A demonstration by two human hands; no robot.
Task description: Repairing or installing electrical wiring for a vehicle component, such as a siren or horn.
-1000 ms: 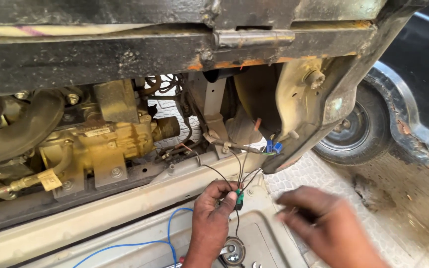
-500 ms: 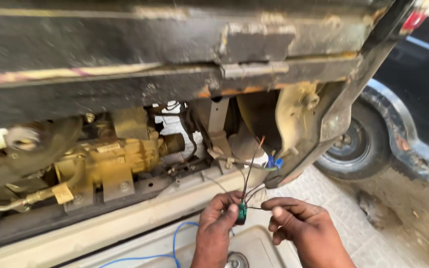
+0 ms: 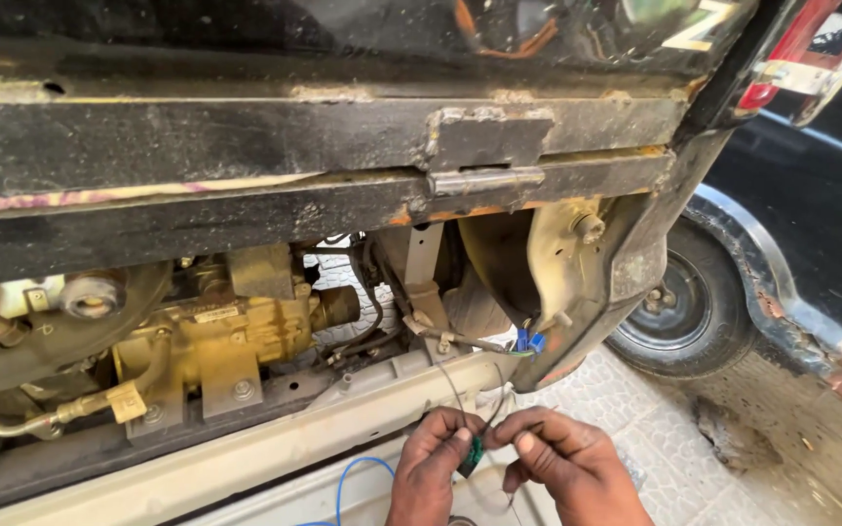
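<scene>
Left hand (image 3: 433,466) and right hand (image 3: 559,466) meeting fingertip to fingertip low in the head view, both pinched shut on a small green plastic connector (image 3: 477,452) held between them, just in front of the cream-painted sill panel (image 3: 275,450). Thin dark wires (image 3: 452,388) running up and away from the hands, from the connector toward the small blue plug (image 3: 529,341) at the lower edge of the rusted yellow body panel (image 3: 557,263). Judged light and small: connector rigid but brittle at any tabs, wires limp, thin and easily kinked or pulled from their crimps. Best gripped on the connector's flat sides with thumb and forefinger, never hauled by the wires; slack in the strands to be kept. Grease on the fingers likely to make the plastic slippery, so a firm close pinch advisable. Blue flexible cable (image 3: 348,479) looping just left of the left hand. Yellow-coated engine casting (image 3: 216,343) well to the upper left of the hands, worn black tyre (image 3: 694,302) to the upper right, paved floor (image 3: 665,429) beside the right hand.
</scene>
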